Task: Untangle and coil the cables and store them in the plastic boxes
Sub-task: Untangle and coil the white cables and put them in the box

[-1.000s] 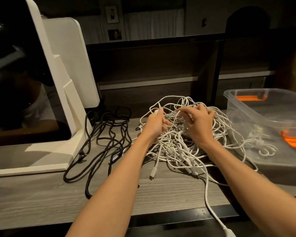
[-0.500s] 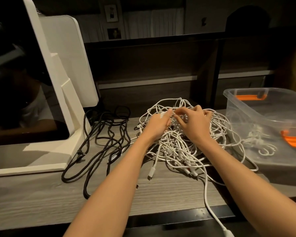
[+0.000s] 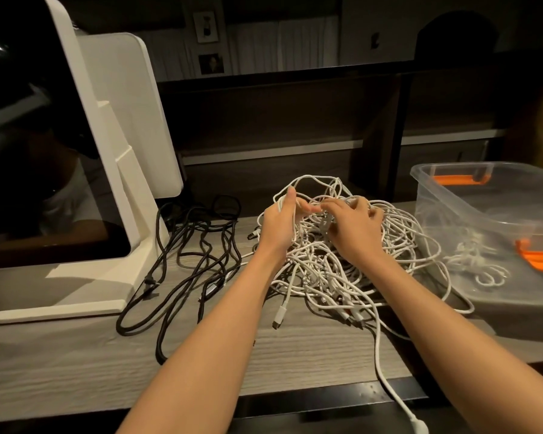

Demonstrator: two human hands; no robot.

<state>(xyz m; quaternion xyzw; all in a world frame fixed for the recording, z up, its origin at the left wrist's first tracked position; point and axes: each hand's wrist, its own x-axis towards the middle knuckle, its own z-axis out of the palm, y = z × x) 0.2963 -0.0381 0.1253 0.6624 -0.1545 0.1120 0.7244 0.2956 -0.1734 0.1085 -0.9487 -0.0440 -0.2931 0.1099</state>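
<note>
On the grey wood-grain counter (image 3: 76, 364), centre of view, lies a loose tangle of white cables (image 3: 336, 267). Both hands are in the top of the pile. The left hand (image 3: 279, 223) grips a white strand: thumb up along it, fingers (image 3: 308, 208) curled over toward the right hand. The right hand (image 3: 351, 227) has its fingers bent down into the heap and pinches a strand near the left fingertips; exactly which strand, cannot tell. Fingertips of the two hands are just beside each other, nearly touching.

One white cable (image 3: 386, 377) trails from the pile toward the near edge and over it, ending in a plug (image 3: 420, 429) at the bottom of the view. A USB-type connector (image 3: 279, 316) sticks out of the pile on the near-left side.

Left of the white pile, apart from it, is a looser bundle of black cables (image 3: 185, 270), running back toward the base of a white monitor stand (image 3: 132, 195). The dark screen (image 3: 29, 151) fills the left edge.

Right of the pile stands a clear plastic box (image 3: 452, 195) with orange latches (image 3: 539, 258), open at the top. A few white cables (image 3: 477, 264) already lie inside on its floor. The main tangle touches or nearly touches the box's left wall.
</note>
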